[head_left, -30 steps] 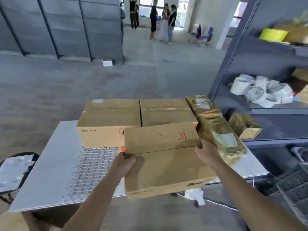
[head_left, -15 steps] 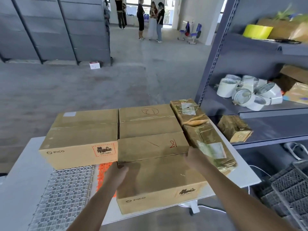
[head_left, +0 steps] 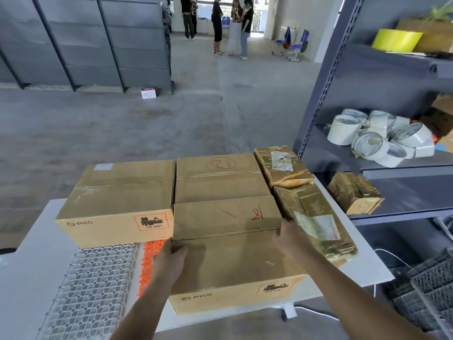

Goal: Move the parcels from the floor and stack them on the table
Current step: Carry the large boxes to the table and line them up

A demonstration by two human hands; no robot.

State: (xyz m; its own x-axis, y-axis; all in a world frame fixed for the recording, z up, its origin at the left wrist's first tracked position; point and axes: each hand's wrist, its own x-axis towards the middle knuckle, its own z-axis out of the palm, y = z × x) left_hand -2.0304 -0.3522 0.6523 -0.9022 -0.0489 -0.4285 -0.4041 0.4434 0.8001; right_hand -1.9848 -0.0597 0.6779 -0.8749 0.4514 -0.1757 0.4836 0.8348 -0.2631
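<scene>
A cardboard PICO parcel point(head_left: 232, 266) marked "21" in red lies on the white table point(head_left: 31, 266) at its front edge, pushed against another brown parcel point(head_left: 220, 177) behind it. My left hand point(head_left: 171, 256) grips its left side with the thumb over the top edge. My right hand point(head_left: 291, 239) holds its right side, fingers on the top edge. A larger PICO parcel point(head_left: 122, 192) sits to the left. Two tape-wrapped parcels point(head_left: 316, 217) lie in a row along the right.
A clear mesh mat point(head_left: 93, 285) and an orange lattice piece point(head_left: 149, 261) lie on the table's left. A grey shelf rack point(head_left: 318, 94) at the right holds tape rolls point(head_left: 377, 138) and a wrapped parcel point(head_left: 355, 192). Dark crates point(head_left: 429, 290) stand below. People point(head_left: 235, 25) stand far back.
The parcel in my hands has come down from the air onto the table and slid forward against the parcel behind it. Both hands stay on its sides.
</scene>
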